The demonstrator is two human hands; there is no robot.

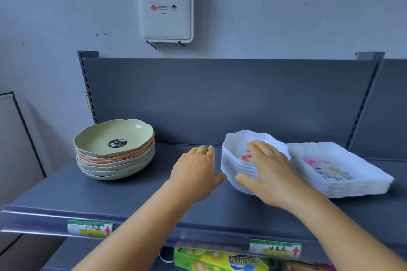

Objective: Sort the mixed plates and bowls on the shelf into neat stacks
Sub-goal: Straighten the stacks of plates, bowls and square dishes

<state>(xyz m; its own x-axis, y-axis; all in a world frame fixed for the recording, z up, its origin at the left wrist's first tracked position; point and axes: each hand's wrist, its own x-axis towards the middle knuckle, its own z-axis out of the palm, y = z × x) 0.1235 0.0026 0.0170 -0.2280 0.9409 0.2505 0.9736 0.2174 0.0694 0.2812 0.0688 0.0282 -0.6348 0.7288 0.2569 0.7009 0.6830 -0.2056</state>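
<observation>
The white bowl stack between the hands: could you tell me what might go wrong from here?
1. The white bowl stack touches the square plate stack; sliding it could disturb those plates.
2. The right hand rests flat with no firm grip, so the upper bowls might shift.

On the shelf [66, 196]: plates [114, 149] left, bowls [237, 160] centre, trays [339, 169] right.

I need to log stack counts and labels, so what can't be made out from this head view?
- White bowl stack: the right hand covers its near side and part of the top bowl's print.
- White square plate stack: blurred edges, so no count.
- Sticker on the top green plate: text too small.
- Shelf price tags: blurred.
- Green box: cut off by the bottom edge.
</observation>
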